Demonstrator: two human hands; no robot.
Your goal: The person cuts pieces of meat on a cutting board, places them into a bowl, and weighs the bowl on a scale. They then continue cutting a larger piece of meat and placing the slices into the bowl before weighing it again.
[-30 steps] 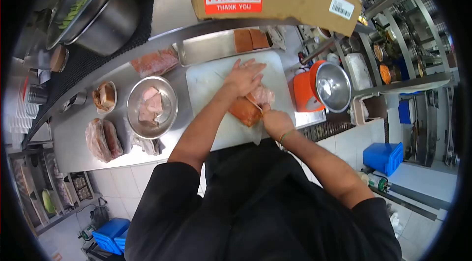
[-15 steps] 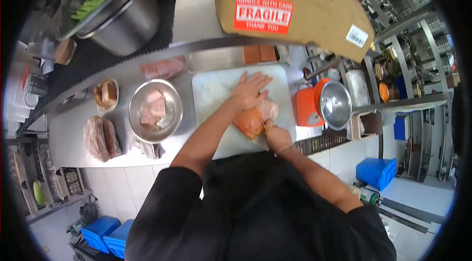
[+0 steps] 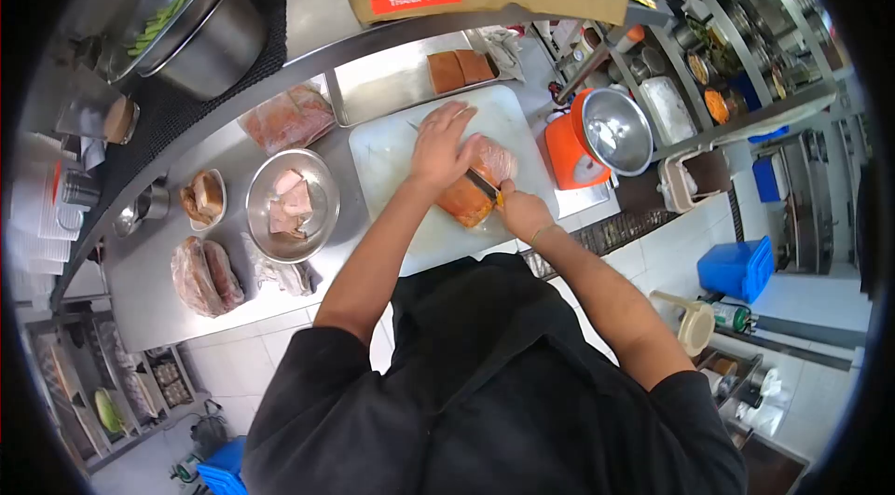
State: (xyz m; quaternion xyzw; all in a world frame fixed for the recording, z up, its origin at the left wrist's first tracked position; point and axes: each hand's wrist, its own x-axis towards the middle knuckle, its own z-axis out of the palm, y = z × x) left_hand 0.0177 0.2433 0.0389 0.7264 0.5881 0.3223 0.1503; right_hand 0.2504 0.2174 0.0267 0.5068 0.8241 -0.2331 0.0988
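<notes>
Newly exposed since the earlier frame: the dark blade of the knife [image 3: 481, 183], lying across the meat [image 3: 463, 204]. Right hand [image 3: 527, 215], grip closed around the handle; left hand [image 3: 441, 145], fingers extended, thumb apart, against the meat's ten-o'clock side. Meat on the cutting board [image 3: 387, 150]; outward, steel bowl [image 3: 320, 206] at nine o'clock, orange scale [image 3: 565, 148] at three, metal tray [image 3: 378, 83] at twelve.

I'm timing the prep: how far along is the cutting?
Pieces in the steel bowl look done. In progress: the right hand has a knife in the meat, the left hand against it. That meat seems left to finish; whether the slabs near the bowl are too, I can't tell.
</notes>
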